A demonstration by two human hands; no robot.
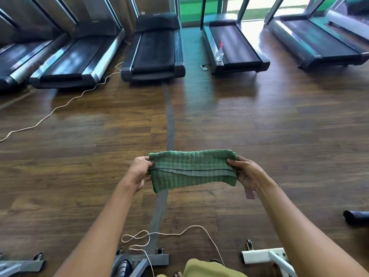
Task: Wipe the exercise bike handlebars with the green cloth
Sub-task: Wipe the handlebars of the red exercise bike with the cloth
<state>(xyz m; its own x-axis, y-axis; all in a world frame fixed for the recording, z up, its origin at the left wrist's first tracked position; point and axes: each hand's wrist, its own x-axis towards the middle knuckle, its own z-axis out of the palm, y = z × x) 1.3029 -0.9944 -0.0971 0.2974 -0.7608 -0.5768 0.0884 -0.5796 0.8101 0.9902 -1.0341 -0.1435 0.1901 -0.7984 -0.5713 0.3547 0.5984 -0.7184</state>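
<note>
The green cloth (191,168) is held up in the air between both hands, over the wooden floor (79,156) and in front of the person; it is folded into a long band of several layers, stretched out level from side to side, with its lower edge hanging free. The left hand (139,170) grasps the cloth's left end, thumb on the near face and fingers curled round behind the edge; the right hand (247,172) grasps the right end in the same way, thumb laid over the top layers and fingers tucked behind; both grips are closed firmly on the fabric, and neither hand touches anything else. A small pink tag (250,193) hangs just below the right hand; no writing can be made out on it.

A row of treadmills (155,47) stands across the far side of the room; a clear spray bottle (219,51) with a pink top stands upright on the side rail of one of them; faint lettering on the side of the far right treadmill is too small to read. A white cord (171,233) loops over the floor near the person's feet, beside the grey base of a machine (143,259).
</note>
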